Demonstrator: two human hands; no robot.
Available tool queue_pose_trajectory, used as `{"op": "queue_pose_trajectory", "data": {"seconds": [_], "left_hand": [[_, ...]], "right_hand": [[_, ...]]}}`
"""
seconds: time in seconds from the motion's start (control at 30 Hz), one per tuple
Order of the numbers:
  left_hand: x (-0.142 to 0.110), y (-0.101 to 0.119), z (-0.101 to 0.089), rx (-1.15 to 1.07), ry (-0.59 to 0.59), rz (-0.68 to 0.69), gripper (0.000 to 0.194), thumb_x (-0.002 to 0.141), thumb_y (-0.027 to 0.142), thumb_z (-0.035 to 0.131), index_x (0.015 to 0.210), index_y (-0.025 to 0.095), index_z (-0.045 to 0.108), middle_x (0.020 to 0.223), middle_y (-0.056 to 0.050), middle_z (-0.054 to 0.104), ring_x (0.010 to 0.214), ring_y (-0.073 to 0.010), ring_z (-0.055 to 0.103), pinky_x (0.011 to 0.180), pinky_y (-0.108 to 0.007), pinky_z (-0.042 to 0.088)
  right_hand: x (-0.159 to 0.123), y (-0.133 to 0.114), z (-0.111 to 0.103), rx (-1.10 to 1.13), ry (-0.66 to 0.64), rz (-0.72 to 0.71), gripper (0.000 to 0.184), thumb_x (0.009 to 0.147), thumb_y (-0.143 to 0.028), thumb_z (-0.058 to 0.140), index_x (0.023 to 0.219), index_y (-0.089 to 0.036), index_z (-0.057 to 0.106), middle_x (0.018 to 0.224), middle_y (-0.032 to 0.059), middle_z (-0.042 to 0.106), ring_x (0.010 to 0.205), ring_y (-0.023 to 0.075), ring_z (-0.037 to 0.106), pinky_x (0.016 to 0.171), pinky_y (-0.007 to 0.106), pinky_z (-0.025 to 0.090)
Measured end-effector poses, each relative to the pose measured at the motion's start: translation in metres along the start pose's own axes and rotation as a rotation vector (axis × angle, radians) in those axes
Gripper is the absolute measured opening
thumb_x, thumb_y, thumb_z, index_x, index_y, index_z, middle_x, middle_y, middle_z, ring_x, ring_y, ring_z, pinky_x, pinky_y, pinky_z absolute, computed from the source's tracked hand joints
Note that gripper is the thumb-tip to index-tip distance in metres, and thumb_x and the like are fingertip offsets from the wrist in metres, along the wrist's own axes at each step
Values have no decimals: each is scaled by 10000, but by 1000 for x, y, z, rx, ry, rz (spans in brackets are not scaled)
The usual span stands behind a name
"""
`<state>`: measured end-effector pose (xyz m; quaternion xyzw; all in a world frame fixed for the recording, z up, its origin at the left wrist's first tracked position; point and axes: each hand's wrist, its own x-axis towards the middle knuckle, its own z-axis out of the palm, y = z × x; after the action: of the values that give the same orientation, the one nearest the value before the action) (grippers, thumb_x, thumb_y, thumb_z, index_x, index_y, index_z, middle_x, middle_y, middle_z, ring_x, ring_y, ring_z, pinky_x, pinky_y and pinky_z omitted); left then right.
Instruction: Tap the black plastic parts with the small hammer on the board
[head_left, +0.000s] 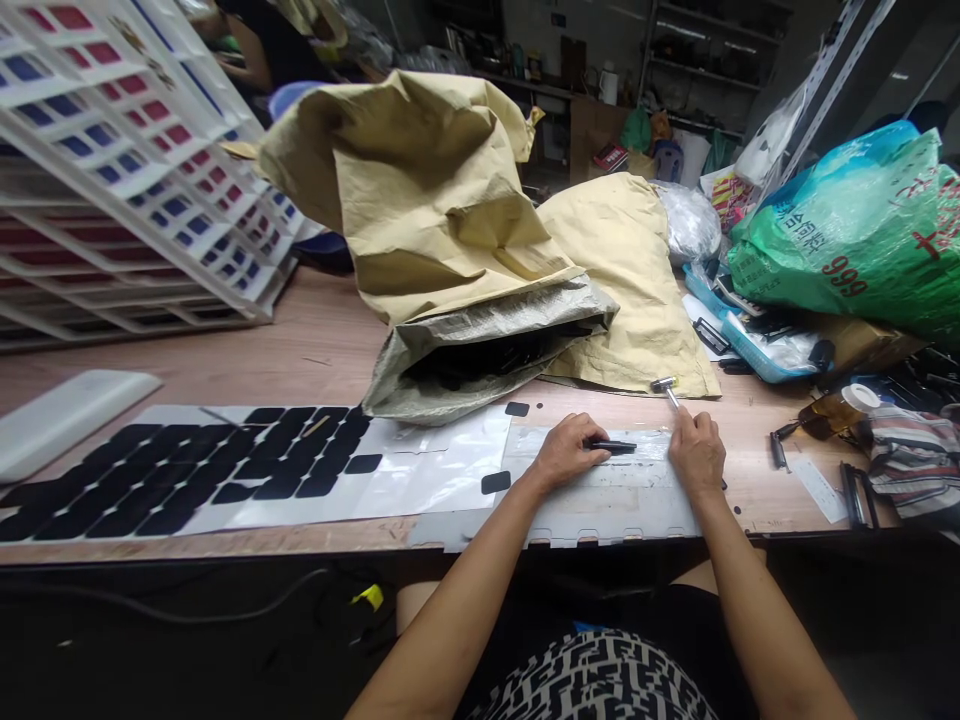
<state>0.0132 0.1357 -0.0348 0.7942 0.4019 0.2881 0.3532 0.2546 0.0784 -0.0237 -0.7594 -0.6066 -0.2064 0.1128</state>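
My left hand (564, 452) is closed on one end of a slim black piece (618, 446), whose exact kind I cannot make out. It lies low over a clear, scuffed sheet (600, 490) on the table. My right hand (697, 452) grips the handle of a small hammer (666, 386), its head pointing away from me with a yellowish tip. Left of my hands, rows of black rounded flat pieces (277, 450) lie on a white sheet (427, 480). Two similar dark pieces sit nearer my left hand.
An open tan sack (450, 200) with dark contents faces me beyond the sheet, beside another tan sack (622, 280). White crates (172, 170) stand at left. At right are a blue basket (772, 360), a green bag (847, 240), an amber bottle (829, 412) and striped cloth (911, 460).
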Motion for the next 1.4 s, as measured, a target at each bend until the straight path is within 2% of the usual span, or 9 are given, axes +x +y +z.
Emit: {"op": "queue_pose_trajectory", "data": {"seconds": [0.77, 1.4], "left_hand": [[-1, -3, 1, -26, 14, 24, 124, 727, 237, 776, 847, 239, 743, 843, -8, 634, 890, -196, 566, 722, -304, 441], [-1, -2, 1, -3, 13, 30, 113, 729, 230, 774, 837, 234, 739, 847, -8, 640, 881, -197, 564, 753, -319, 437]], "right_hand": [[-1, 1, 0, 14, 21, -4, 366, 950, -191, 460, 1276, -208, 627, 899, 69, 506, 824, 201, 427, 670, 292, 312], [0, 0, -2, 15, -1, 8, 380, 943, -180, 472, 1291, -211, 618, 915, 69, 511, 831, 199, 439, 667, 284, 310]]}}
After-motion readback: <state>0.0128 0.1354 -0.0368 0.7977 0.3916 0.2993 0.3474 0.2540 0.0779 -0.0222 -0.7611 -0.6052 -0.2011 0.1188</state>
